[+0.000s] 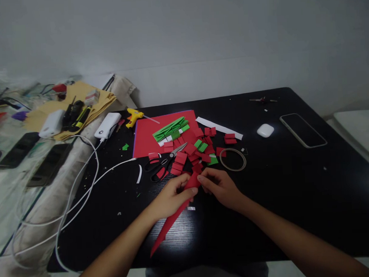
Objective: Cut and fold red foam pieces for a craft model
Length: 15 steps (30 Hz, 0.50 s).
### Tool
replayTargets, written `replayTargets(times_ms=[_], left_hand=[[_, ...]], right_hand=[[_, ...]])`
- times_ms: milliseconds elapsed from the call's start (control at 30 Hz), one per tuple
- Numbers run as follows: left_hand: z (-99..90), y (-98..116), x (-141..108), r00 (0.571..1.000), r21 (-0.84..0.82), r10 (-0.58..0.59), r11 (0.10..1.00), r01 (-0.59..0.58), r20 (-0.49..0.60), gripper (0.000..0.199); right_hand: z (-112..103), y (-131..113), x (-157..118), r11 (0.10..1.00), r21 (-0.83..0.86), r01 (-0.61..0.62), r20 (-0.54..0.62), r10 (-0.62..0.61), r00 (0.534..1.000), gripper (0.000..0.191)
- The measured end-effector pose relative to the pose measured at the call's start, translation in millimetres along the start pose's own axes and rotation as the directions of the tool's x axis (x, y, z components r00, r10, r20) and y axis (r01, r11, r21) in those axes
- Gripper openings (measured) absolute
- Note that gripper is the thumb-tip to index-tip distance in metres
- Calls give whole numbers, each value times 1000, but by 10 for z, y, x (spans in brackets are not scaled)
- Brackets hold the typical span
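Two hands on one red paper strip (172,227), nearside of the scissors (172,155). L hand (175,196) fingers pinch strip; R hand (221,186) fingers nip its upper end, exact grip part-hidden. Risk, judged: uneven pull may tear strip or crease it off-line; R knuckles pushing fwd could scatter folded red pcs (191,149) right of scissors. Surface: black desk (295,199), glare nearside of scissors; yellow glue gun (132,117) beyond scissors, to left. Room: dim, plain grey wall (181,37) beyond scissors.
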<state>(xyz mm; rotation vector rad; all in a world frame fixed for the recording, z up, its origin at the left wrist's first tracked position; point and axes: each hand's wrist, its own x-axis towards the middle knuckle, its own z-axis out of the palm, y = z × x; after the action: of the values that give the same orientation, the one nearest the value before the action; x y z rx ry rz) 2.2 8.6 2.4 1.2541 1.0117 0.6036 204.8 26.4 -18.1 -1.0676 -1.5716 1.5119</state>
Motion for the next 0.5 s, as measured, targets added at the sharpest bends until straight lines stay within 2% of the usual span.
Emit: replayTargets(times_ms=[167,500], left_hand=[[9,-7,-1,1000,-16,-21,1000,21,16,29],[-7,-25,16,997,-63,-52,996,56,56,27]], right_hand=[[6,-29,-9,997,-70,25,-2,-26,1000,47],[18,-12,-9,991,-128,32,-12,-33,999,48]])
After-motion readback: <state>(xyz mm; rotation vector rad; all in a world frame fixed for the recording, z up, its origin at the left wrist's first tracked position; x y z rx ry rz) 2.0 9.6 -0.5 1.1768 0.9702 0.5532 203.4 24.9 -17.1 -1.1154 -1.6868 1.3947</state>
